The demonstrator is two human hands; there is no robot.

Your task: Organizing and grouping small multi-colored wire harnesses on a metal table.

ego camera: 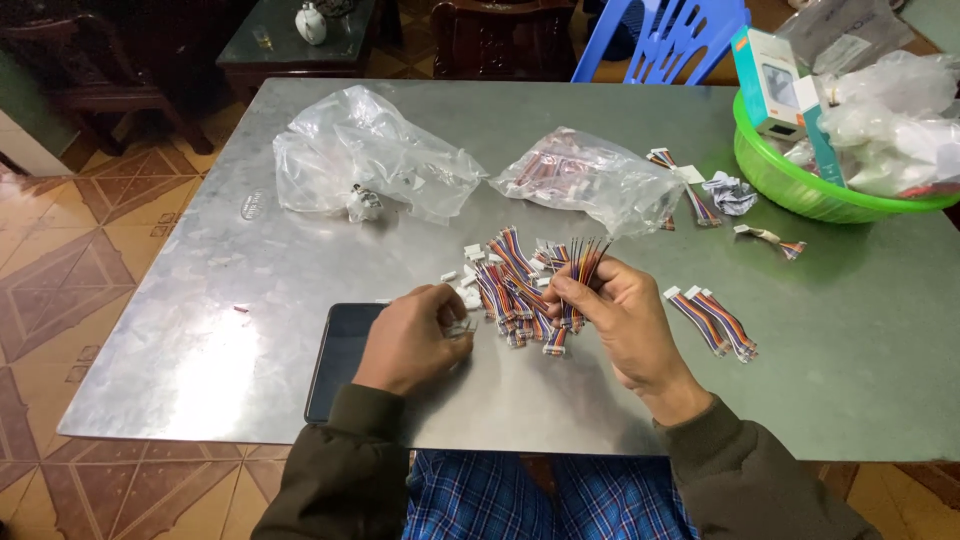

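Observation:
A pile of short multicoloured ribbon cables with white connectors (512, 285) lies in the middle of the metal table (250, 300). My right hand (625, 325) pinches one cable (585, 262) upright, its loose wire ends fanning upward. My left hand (410, 335) rests on the table beside the pile, fingers curled over small white connectors (466, 298); what it holds is hidden. Two finished-looking cables (715, 322) lie to the right of my right hand.
A dark phone (340, 360) lies under my left wrist. Two clear plastic bags (370, 165) (590, 180) sit further back, one with more cables. A green basket (780, 180) with boxes and bags stands at the right. Loose cables (690, 190) lie near it. A blue chair (660, 40) stands behind.

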